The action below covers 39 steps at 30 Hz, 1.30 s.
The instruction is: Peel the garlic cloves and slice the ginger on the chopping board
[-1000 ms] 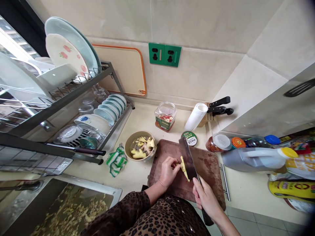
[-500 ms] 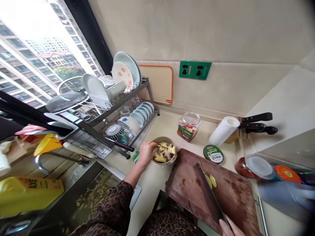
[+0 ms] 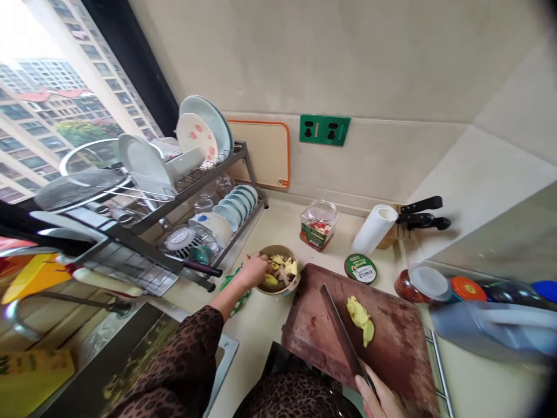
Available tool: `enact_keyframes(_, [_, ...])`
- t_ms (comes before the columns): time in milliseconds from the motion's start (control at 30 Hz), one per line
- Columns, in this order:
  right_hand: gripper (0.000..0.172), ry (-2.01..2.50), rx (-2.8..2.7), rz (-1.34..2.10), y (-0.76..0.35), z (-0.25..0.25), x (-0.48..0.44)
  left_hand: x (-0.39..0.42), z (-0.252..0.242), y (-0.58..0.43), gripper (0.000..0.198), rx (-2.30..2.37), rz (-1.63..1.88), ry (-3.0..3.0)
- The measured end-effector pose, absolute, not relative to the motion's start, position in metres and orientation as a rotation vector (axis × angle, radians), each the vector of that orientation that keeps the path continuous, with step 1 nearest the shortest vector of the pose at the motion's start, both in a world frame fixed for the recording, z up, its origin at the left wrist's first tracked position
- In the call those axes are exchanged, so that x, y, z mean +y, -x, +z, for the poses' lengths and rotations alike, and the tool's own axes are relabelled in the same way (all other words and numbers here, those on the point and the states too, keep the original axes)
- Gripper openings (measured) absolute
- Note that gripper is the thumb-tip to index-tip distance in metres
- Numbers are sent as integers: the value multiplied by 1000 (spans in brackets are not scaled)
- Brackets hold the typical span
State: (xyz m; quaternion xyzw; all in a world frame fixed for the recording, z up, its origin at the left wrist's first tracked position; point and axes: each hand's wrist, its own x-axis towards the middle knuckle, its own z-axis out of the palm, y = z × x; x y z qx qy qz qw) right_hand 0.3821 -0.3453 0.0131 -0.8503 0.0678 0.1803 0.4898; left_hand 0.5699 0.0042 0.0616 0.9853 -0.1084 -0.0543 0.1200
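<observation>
My left hand (image 3: 255, 270) reaches over the left rim of a round colander (image 3: 296, 284). Its fingers are bent closed on a piece of ginger, with the tips partly hidden. Peeled yellow ginger pieces (image 3: 285, 268) fill the colander. In my right hand (image 3: 379, 396) is the handle of a kitchen knife (image 3: 342, 331). The blade points away from me, low over a brown cutting board (image 3: 317, 348). Flat cut pieces of ginger (image 3: 360, 318) lie on the board, to the right of the blade.
A dish rack (image 3: 191, 188) with plates stands left, above the sink (image 3: 87, 371). Behind the board are a clear jar (image 3: 319, 225), its round green lid (image 3: 360, 269), a paper towel roll (image 3: 375, 229) and a knife block (image 3: 394, 232). Jars and bottles (image 3: 429, 284) line the right side.
The knife has swung away to the left of the ginger on the board, which now shows fully. My left hand stays at the colander, its fingers further in. The whole view has shifted.
</observation>
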Motion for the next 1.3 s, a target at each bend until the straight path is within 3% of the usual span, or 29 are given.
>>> enact_keyframes(200, [67, 1797, 459, 656, -378, 22, -333, -21, 89, -546, 13, -236, 88, -2485])
enact_keyframes(467, [52, 1719, 388, 642, -381, 13, -329, -98, 29, -511, 12, -51, 843, -2123])
enact_keyframes(533, [50, 1687, 398, 655, -381, 13, -330, -101, 27, -493, 13, -212, 734, -2121])
enact_keyframes(633, [49, 1643, 406, 687, -384, 14, -332, -106, 29, -466, 16, -588, 280, -2201])
enact_keyframes(733, [50, 1641, 411, 707, -394, 17, -337, -115, 24, -456, 33, -988, -77, -2284])
enact_keyframes(800, [49, 1683, 393, 703, -401, 19, -341, -122, 16, -462, 34, -1184, -127, -2305])
enact_keyframes(867, [47, 1764, 319, 675, -407, 21, -345, -126, 10, -475, 22, -1245, -77, -2353])
enact_keyframes(1000, [45, 1984, 189, 580, -412, 23, -350, -122, 4, -502, 23, -1024, 40, -2467])
enact_keyframes(1167, [49, 2237, 191, 395, -405, 20, -353, -124, -5, -491, 45, -461, 206, -2239])
enact_keyframes(1300, [49, 2317, 119, 404, -395, 19, -354, -138, -11, -480, 35, -88, 136, -2048])
